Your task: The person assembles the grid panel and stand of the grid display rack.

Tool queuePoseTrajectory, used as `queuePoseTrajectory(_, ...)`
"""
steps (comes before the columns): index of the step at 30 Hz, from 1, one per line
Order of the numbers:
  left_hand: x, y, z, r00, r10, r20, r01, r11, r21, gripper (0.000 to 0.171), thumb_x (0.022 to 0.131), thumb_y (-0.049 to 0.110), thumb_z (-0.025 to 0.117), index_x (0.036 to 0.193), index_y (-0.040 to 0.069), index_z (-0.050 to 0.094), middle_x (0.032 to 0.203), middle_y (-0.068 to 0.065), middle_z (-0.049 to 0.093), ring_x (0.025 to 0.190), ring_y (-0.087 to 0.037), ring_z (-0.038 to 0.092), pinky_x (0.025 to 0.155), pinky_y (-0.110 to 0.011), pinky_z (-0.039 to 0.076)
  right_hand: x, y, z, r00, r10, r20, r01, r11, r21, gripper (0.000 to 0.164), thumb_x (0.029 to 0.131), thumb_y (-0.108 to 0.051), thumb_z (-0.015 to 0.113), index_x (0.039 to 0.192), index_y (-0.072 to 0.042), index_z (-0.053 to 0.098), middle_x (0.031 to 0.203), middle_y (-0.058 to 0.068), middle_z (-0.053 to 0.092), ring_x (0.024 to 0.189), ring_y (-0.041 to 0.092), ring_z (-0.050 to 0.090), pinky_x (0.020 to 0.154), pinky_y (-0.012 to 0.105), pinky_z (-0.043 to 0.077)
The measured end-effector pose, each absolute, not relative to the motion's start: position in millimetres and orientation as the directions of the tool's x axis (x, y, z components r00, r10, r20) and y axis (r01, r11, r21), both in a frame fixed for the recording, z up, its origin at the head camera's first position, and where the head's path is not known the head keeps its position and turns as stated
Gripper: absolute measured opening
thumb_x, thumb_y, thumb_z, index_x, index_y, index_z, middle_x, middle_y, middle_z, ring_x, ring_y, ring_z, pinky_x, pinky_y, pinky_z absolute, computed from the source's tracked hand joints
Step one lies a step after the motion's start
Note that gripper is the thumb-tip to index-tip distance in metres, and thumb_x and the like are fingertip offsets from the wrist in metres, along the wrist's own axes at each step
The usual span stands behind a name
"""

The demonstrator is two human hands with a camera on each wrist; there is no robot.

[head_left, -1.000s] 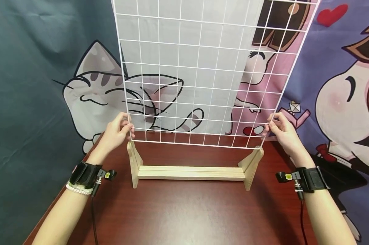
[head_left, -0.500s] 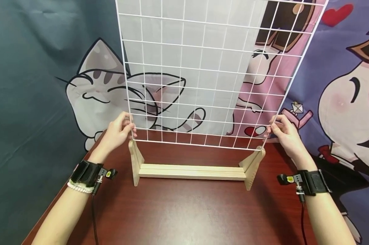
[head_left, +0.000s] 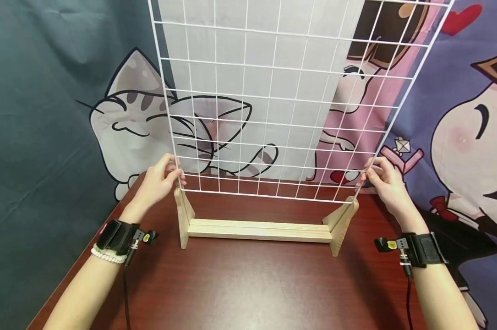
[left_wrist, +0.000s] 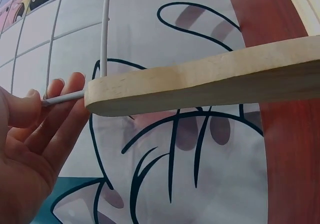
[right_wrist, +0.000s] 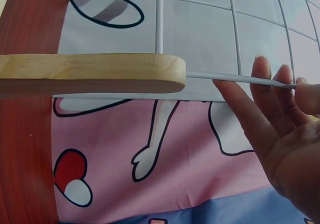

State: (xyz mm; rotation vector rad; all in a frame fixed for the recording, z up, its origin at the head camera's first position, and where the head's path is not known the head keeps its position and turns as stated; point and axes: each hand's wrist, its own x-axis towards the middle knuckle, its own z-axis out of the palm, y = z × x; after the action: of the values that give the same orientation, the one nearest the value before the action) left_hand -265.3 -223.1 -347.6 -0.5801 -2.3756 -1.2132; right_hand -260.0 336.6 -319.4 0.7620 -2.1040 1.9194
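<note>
A white wire grid panel (head_left: 256, 123) stands upright, leaning a little, its lower corners at the tops of a pale wooden stand (head_left: 258, 230). My left hand (head_left: 159, 179) pinches the panel's left edge wire just above the stand's left side piece (left_wrist: 200, 76). On the other edge, my right hand (head_left: 383, 183) pinches the wire above the right side piece (right_wrist: 95, 73). Thumb and fingers meet round the wire in both wrist views. Whether the panel's corners sit in slots cannot be made out. The panel's top runs out of the head view.
The stand is on a reddish-brown table (head_left: 248, 284). Behind it hangs a printed cloth (head_left: 124, 123) with cartoon figures, close to the table's back edge. Each wrist wears a camera on a black strap, with a cable (head_left: 126, 293) trailing down.
The upper part of the panel has tipped slightly toward me and looks wider. Both hands keep their hold on its edges, and the stand has hardly moved.
</note>
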Motion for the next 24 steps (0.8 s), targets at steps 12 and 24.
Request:
queuePoseTrajectory(12,-267.8,-220.7,-361.5,-0.803,0.108,0.586,0.542,0.543,0.642,0.013,0.094,0.003,0.060,0.106,0.002,0.057,0.079,-0.018,0.073,0.066,-0.019,0.072,0.061,-0.013,0.049,-260.3,336.4,-335.0,-0.844,-0.203,0.496,-0.511,0.025,-0.859,0.008,0.100,-0.001,0.043,0.108,0.001,0.045,0.079,0.003,0.060,0.072,0.011,0.068,0.063,0.025,0.057)
queuePoseTrajectory(24,-268.9,-218.7,-368.2,-0.805,0.086,0.586,0.526,0.560,0.640,0.007,0.098,0.010,0.056,0.104,0.006,0.057,0.076,-0.013,0.073,0.065,-0.006,0.069,0.058,-0.015,0.046,-261.7,334.5,-344.1,-0.828,-0.177,0.532,-0.551,0.080,-0.831,0.009,0.100,0.000,0.044,0.108,0.003,0.045,0.080,-0.001,0.062,0.073,0.007,0.065,0.071,0.016,0.053)
